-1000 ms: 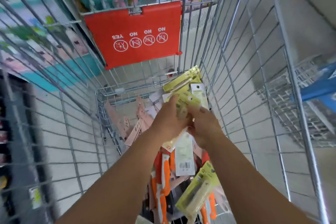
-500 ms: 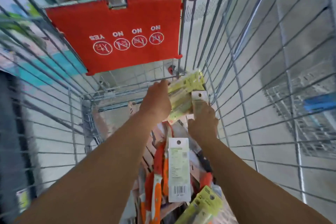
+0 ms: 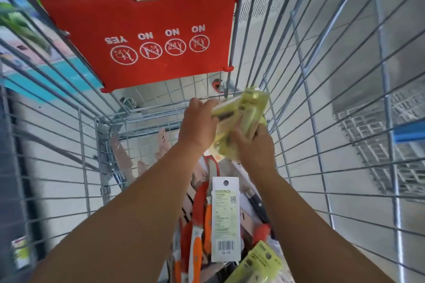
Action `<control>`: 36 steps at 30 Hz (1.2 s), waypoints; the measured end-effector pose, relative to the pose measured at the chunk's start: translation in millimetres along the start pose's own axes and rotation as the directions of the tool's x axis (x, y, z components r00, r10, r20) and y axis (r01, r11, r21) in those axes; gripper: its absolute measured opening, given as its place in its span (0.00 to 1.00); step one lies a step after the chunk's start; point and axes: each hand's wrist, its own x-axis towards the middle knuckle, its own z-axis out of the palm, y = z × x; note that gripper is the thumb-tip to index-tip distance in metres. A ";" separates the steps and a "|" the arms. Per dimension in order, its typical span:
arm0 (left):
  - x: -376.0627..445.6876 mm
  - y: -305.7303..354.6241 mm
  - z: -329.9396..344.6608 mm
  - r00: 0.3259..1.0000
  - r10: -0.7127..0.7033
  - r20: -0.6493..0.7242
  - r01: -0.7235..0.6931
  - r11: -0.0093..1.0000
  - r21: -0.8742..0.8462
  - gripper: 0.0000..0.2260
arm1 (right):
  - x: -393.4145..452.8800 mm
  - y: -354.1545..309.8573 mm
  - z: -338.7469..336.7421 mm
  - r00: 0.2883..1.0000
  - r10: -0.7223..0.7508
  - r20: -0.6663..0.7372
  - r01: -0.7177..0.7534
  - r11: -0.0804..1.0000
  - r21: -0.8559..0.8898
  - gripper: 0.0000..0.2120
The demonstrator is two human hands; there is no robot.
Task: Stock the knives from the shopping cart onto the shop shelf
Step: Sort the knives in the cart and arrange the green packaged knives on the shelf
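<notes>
My left hand (image 3: 197, 126) is curled round the near edge of a bundle of pale green carded knife packs (image 3: 239, 122), and my right hand (image 3: 255, 147) clamps the same bundle from below, thumb over its lower corner. So both hands are on one stack, held up near the far end of the wire shopping cart (image 3: 322, 99), just under the red plastic child-seat flap with its white NO and YES symbols (image 3: 142, 34).

Beneath my wrists more stock waits: orange-handled knives (image 3: 195, 243), a white backing card with a barcode (image 3: 225, 220), another green pack (image 3: 259, 262) closest to me.

I'd call this the gathering step, bundle collected but not yet out of the cart. Next I need to square the packs so none slips, then lift clear of the wire sides. No shelf spot is visible from here.
</notes>
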 end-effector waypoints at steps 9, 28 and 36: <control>-57.5 -44.6 -16.1 0.995 -0.063 -0.081 0.063 0.998 -0.010 0.22 | 1.2 6.0 31.3 0.974 0.200 -0.107 -0.200 0.980 0.018 0.26; -154.6 -123.4 -16.6 0.827 -0.556 -0.089 0.557 0.830 -0.008 0.12 | -114.7 23.5 79.3 0.879 -0.148 0.453 0.430 0.657 -0.620 0.26; -155.9 -128.5 -11.6 0.742 -0.663 -0.096 0.649 0.747 -0.142 0.11 | -100.5 27.3 89.5 0.914 -0.129 0.386 0.366 0.673 -0.643 0.11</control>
